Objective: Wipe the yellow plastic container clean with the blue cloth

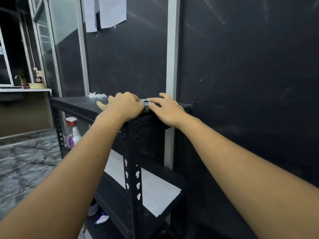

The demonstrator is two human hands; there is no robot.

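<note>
The blue cloth sits bunched between my two hands on the top shelf of the black rack, near its right end. Only a small crumpled patch of it shows, pale grey-white with blue stripes, the rest hidden under my fingers. My left hand lies over its left side, fingers curled onto it; my right hand touches its right edge with the fingertips. I cannot see the yellow plastic container from here.
</note>
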